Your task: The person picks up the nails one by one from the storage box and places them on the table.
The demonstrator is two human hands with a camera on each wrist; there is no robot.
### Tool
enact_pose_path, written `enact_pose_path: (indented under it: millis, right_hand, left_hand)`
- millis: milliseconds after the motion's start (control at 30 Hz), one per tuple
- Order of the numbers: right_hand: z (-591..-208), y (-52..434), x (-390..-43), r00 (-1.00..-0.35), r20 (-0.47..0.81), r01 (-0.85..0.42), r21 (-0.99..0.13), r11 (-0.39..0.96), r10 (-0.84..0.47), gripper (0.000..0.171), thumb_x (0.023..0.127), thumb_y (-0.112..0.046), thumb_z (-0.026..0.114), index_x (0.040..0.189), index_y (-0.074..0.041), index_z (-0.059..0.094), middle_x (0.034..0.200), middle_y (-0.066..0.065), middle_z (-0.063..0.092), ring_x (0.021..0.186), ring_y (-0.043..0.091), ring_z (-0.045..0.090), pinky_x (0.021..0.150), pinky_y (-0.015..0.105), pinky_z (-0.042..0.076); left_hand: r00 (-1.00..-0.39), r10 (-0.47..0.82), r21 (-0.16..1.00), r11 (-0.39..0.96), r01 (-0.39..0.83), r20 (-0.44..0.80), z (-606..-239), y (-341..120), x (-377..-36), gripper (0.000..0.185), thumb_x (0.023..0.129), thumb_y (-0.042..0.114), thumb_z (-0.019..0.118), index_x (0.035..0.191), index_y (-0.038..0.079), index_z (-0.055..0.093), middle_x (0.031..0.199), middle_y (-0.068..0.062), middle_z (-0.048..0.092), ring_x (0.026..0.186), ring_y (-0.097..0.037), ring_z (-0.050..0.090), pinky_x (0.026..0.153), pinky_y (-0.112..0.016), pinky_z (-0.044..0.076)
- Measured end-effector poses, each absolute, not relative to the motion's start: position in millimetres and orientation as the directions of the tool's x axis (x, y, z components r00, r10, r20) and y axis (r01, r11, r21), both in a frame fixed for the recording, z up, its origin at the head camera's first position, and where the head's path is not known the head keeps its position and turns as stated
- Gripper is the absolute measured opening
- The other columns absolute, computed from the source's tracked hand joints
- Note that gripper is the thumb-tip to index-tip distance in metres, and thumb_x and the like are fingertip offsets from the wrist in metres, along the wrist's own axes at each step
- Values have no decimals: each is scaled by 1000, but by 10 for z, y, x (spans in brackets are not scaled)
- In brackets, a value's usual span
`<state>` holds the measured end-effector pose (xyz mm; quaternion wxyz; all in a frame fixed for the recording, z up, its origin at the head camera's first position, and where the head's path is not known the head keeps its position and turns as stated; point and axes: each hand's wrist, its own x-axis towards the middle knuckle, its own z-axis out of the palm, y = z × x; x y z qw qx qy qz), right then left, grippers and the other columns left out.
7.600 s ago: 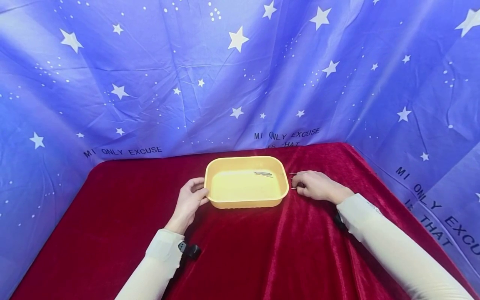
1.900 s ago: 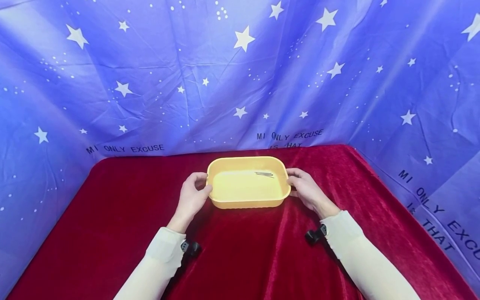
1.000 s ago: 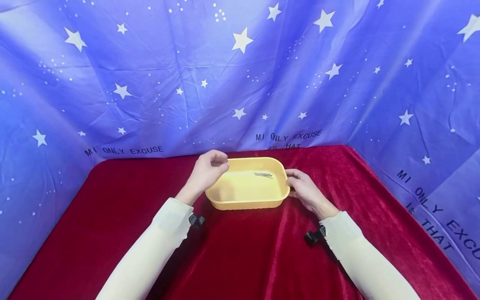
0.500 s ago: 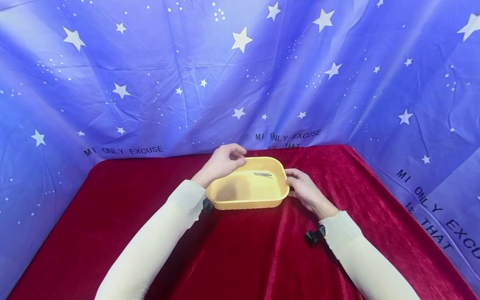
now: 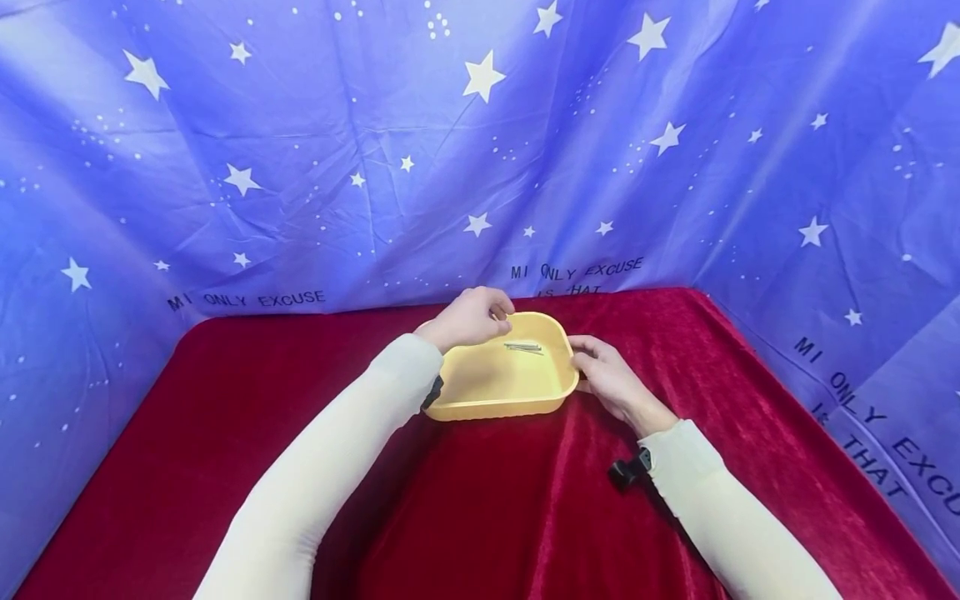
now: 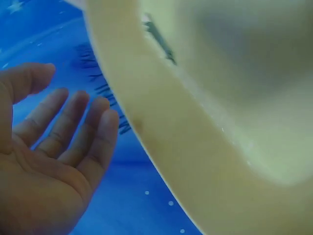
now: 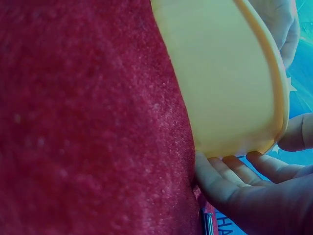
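A yellow plastic tub (image 5: 495,410) stands on the red cloth. Several thin metal rods that look like nails (image 5: 522,347) lie together on its floor; part of them shows in the left wrist view as a grey rod (image 6: 160,39). My left hand (image 5: 472,317) hovers over the tub's far rim, left of the rods. In the left wrist view its palm (image 6: 44,196) faces up, its fingers are apart and loosely bent, and nothing is in it. My right hand (image 5: 611,383) holds the tub's right end, thumb (image 7: 297,132) at the rim and fingers against the outer wall.
Red velvet cloth (image 5: 480,517) covers the table. Thin metal rods (image 7: 209,223) lie on it below my right hand in the right wrist view. A blue star-printed curtain (image 5: 360,167) hangs close behind the table and along its sides.
My left hand has let go of the tub's left end and moved right over its far side. My right hand, earlier beside rods on the cloth, has come to the tub's right end and stays there.
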<state>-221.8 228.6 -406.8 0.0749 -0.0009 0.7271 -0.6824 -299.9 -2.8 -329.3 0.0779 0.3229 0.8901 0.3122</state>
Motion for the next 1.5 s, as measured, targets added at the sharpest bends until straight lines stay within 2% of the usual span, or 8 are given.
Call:
enact_pose_path:
  millis: [300, 500, 633, 700, 867, 1033, 1200, 1500]
  right_hand:
    - [-4066, 2285, -2220, -989, -112, 106, -992, 64, -102, 50, 89, 1, 39, 139, 8, 36, 134, 29, 42, 106, 33, 54, 83, 40, 54]
    - [-4072, 2282, -2218, -989, -107, 101, -993, 63, -104, 50, 89, 0, 39, 139, 7, 36, 134, 30, 43, 108, 35, 54, 82, 40, 54]
    - [-4078, 2275, -2218, -989, -108, 102, -993, 62, -101, 50, 89, 1, 38, 139, 7, 36, 134, 30, 43, 108, 35, 54, 83, 40, 54]
    - [-4080, 2274, -2219, -989, -105, 99, -993, 59, -103, 50, 90, 1, 38, 139, 7, 36, 134, 30, 43, 108, 35, 54, 83, 40, 54]
    - [-4085, 2274, -2229, -989, -102, 96, -994, 60, -103, 50, 89, 1, 38, 139, 7, 36, 134, 30, 43, 107, 34, 54, 82, 39, 54]
    - [-4089, 2283, -2229, -989, -94, 87, -994, 67, -110, 50, 90, 0, 38, 139, 8, 35, 134, 31, 42, 105, 32, 55, 82, 39, 54]
    - [-4106, 2293, -2227, -990, -93, 85, -994, 75, -103, 48, 91, 0, 38, 139, 8, 36, 133, 30, 43, 103, 30, 56, 82, 39, 54]
    - [-4095, 2282, -2230, -990, -91, 83, -993, 78, -105, 48, 92, -1, 38, 139, 8, 36, 133, 30, 43, 103, 28, 56, 82, 38, 54]
  left_hand:
    - [-713, 701, 366, 660, 656, 12, -3301, 233, -3046, 29, 86, 18, 65, 113, 8, 66, 106, -5, 68, 100, -16, 62, 89, -29, 48]
    - [-681, 732, 307, 644, 701, 16, -3373, 373, -3083, 27, 85, 20, 66, 111, 12, 67, 105, -1, 67, 99, -15, 61, 87, -30, 48]
    - [-682, 731, 244, 663, 708, -7, -3434, 419, -3082, 25, 84, 21, 68, 108, 15, 67, 102, 1, 64, 96, -15, 59, 84, -32, 48]
    - [-687, 726, 196, 678, 709, -23, -3462, 429, -3083, 22, 84, 20, 67, 106, 15, 67, 99, 2, 63, 92, -15, 58, 80, -33, 48]
    - [-688, 723, 46, 691, 722, -62, -3548, 443, -3118, 5, 83, 11, 61, 85, 15, 60, 86, 2, 56, 78, -17, 51, 68, -34, 45]
    - [-693, 716, -65, 690, 721, -83, -3666, 478, -3178, 11, 85, 8, 58, 79, 18, 56, 82, 1, 55, 75, -17, 52, 66, -34, 47]
    - [-671, 737, -89, 665, 741, -82, -3748, 526, -3178, 15, 89, 6, 53, 87, 18, 63, 86, 0, 61, 79, -18, 58, 73, -35, 51]
    - [-665, 742, -103, 658, 746, -81, -3822, 548, -3134, 12, 91, 8, 53, 88, 16, 61, 87, 1, 62, 82, -16, 59, 78, -32, 50]
